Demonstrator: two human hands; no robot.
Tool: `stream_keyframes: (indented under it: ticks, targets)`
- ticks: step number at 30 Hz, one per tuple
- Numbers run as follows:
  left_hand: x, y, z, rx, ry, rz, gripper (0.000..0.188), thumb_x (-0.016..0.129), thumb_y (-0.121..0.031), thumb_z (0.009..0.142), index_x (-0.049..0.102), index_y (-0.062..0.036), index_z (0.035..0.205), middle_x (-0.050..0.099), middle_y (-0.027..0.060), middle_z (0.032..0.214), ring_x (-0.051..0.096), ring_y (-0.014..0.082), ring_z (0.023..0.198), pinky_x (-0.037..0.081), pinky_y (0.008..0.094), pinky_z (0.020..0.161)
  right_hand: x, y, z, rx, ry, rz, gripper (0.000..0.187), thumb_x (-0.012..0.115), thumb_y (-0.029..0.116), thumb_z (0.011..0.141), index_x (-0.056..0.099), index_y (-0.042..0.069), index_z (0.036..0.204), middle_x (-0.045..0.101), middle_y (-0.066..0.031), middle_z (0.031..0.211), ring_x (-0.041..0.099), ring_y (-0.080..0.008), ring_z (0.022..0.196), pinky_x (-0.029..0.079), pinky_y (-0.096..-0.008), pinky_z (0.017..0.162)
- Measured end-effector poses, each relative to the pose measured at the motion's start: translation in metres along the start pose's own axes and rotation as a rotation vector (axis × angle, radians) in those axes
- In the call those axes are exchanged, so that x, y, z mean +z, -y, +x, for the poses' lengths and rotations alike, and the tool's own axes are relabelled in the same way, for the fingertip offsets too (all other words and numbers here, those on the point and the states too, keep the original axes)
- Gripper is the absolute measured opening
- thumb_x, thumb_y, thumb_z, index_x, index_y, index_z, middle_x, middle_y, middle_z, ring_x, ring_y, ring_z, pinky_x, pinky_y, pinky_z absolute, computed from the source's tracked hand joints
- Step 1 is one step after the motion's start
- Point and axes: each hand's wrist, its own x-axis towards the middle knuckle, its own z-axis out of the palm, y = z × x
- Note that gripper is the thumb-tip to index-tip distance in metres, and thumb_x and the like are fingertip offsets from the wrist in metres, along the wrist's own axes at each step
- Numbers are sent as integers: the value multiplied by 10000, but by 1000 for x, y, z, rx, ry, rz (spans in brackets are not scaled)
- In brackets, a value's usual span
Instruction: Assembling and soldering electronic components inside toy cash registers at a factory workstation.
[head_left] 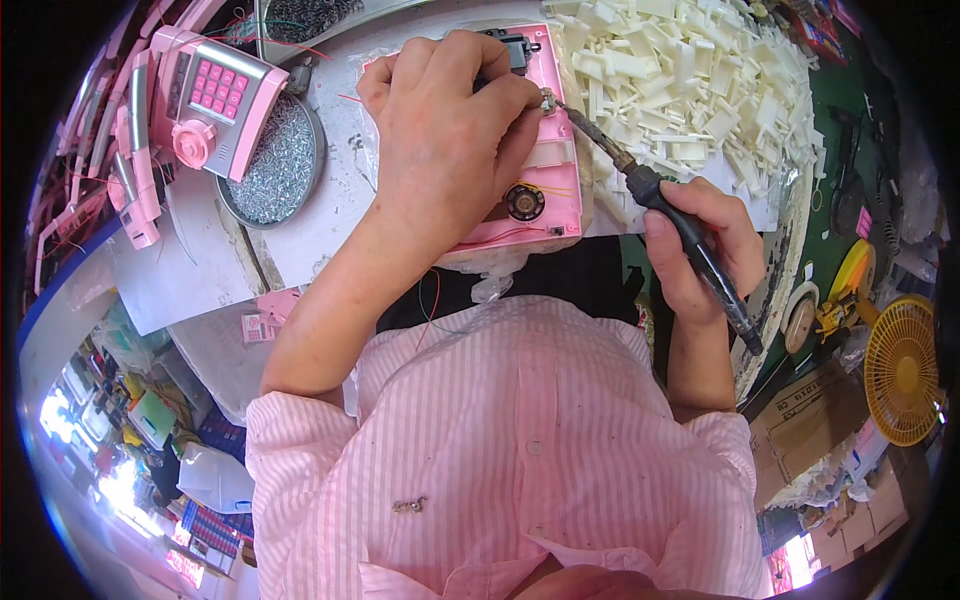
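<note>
My right hand is wrapped round the black handle of a soldering iron. The iron's discoloured metal end slants up and left to a small metal part on a pink plastic housing. Over the housing's left side lies my left hand, its fingers curled and closed beside that small part. What those fingertips hold is hidden. A round black speaker sits in the lower part of the housing, with red and yellow wires around it. Near the top is a dark block.
Left of the housing stands a round tray of small screws, overlapped by a pink keypad panel. A heap of white plastic pieces lies to the right. Several pink panels crowd the far left. A yellow fan is at the right edge.
</note>
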Motion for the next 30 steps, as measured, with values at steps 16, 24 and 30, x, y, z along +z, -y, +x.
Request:
stream_keyframes:
  ticks: [16, 24, 30]
  targets:
    - [-1, -1, 1, -8, 17, -2, 188, 804, -196, 710, 732, -151, 878, 571, -3, 923, 528, 217, 869, 315, 392, 812, 0, -4, -1, -23, -30, 12, 252, 783, 24, 797, 672, -28, 1017, 616, -56, 712, 502, -96, 577, 344, -221, 512]
    - [-1, -1, 1, -3, 11, -1, 170, 795, -191, 710, 728, -150, 862, 561, -3, 911, 526, 216, 856, 318, 386, 803, -1, -3, -2, -13, -22, 5, 254, 780, 17, 798, 668, -30, 1022, 604, -52, 704, 487, -91, 572, 328, -221, 507]
    - [-3, -1, 1, -12, 17, -29, 160, 791, -184, 714, 730, -147, 858, 562, -3, 907, 529, 214, 855, 321, 380, 803, -2, -3, -1, -20, -19, 11, 250, 779, 17, 797, 670, -32, 1016, 602, -50, 698, 476, -90, 562, 323, -223, 503]
